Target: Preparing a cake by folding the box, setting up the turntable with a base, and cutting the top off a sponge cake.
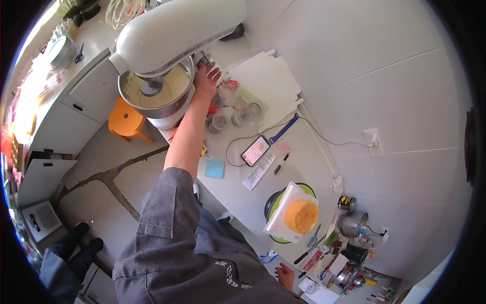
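Note:
My left hand (207,81) reaches up to the far side of a white stand mixer (167,38). Its fingers are apart beside a metal handle (205,57) at the steel mixing bowl (152,112); whether they touch the handle is unclear. Pale cream or batter (176,85) fills part of the bowl, with the mixer's attachment (151,88) lowered into it. Low on the right, my right hand (285,276) hangs by the table edge, fingers loosely apart and holding nothing visible. A round golden cake (302,216) sits on a white board (278,224) over a green-and-black turntable-like base (306,187).
Glass jars (218,122) and flat white cardboard (265,85) lie beside the mixer. A phone (255,150) is cabled to a wall socket (374,142). Scissors (313,239) and tools crowd the right end. An orange stool (126,119) and another person's legs (81,247) are at left.

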Tool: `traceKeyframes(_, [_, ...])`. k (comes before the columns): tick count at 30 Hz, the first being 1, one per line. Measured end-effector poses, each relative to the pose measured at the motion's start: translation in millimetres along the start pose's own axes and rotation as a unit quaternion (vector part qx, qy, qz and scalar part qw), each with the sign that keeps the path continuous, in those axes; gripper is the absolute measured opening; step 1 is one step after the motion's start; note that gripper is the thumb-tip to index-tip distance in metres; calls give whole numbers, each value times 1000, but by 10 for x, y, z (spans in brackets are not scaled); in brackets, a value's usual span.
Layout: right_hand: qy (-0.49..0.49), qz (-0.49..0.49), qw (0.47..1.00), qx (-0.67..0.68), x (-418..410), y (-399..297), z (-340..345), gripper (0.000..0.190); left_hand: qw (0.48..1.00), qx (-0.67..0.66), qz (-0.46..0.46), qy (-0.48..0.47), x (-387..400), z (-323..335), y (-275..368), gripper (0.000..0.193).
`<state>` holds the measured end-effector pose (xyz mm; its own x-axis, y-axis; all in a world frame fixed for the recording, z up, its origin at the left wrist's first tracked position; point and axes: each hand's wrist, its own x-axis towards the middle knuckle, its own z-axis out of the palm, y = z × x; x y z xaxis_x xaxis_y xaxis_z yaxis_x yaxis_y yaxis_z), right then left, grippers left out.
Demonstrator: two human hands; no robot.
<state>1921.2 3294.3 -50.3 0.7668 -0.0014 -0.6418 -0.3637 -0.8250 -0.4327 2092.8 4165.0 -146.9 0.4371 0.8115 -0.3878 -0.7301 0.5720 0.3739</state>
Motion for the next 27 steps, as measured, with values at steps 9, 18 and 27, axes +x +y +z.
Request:
traceKeyframes(9, [-21,-2,999,-44,-135,-515,157,42,1000,-25,4,3,74,-66,-65,27])
traceKeyframes(18, [-7,-2,999,-38,-149,-609,235,41,999,-28,-1,46,-42,48,-68,29])
traceKeyframes(27, [3,23,1000,-11,-255,-389,341,41,997,-21,27,74,38,25,-77,30])
